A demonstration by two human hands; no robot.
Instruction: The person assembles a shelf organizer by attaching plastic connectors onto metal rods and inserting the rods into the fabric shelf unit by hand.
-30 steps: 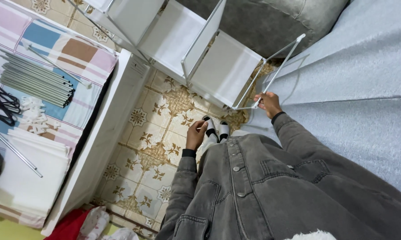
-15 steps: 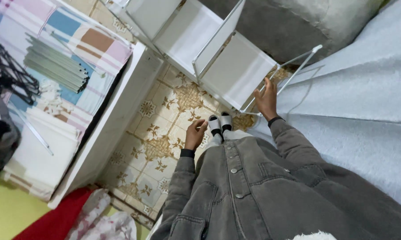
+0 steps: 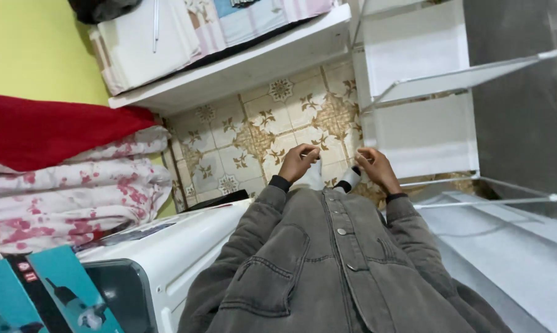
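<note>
Both grips empty – left hand (image 3: 298, 161), right hand (image 3: 375, 168) curled

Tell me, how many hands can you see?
2. The left hand is curled over the patterned tile floor. The right hand is beside it, close to the white fabric shelf rack. No other hands show.

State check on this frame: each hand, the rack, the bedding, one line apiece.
Left hand: fingers curled, holding nothing visible.
Right hand: empty, beside the rack, contact unclear.
White wire-frame fabric shelf rack: part-assembled, lying on its side.
Red-and-floral folded bedding: stacked.
Grey denim jacket: worn, buttoned.
</note>
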